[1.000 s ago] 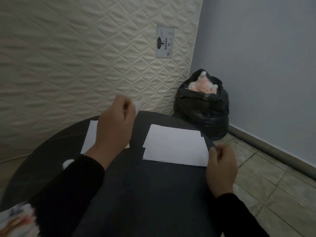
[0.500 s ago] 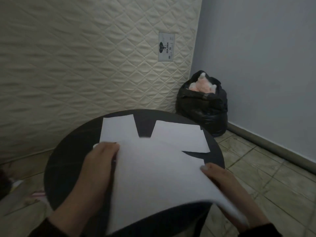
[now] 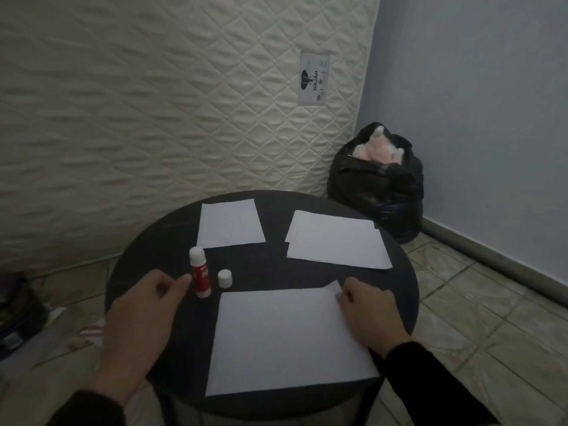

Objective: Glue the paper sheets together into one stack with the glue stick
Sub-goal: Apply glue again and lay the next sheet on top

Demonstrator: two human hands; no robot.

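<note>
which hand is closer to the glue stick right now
Left. The left hand is just left of the upright glue stick, fingertips almost touching it. The right hand is across the table, resting on the right edge of the near paper sheet.

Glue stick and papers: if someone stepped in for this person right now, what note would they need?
Left hand: fingers loosely curled, thumb tip at the upright glue stick, not gripping it.
Right hand: fingers pressing the right edge of the near sheet.
The cap is off and stands beside the stick.
A single sheet lies far left, a small pile far right on the round table.
Done: stick uncapped, one sheet laid out.
Left: apparently all the gluing and stacking.
</note>
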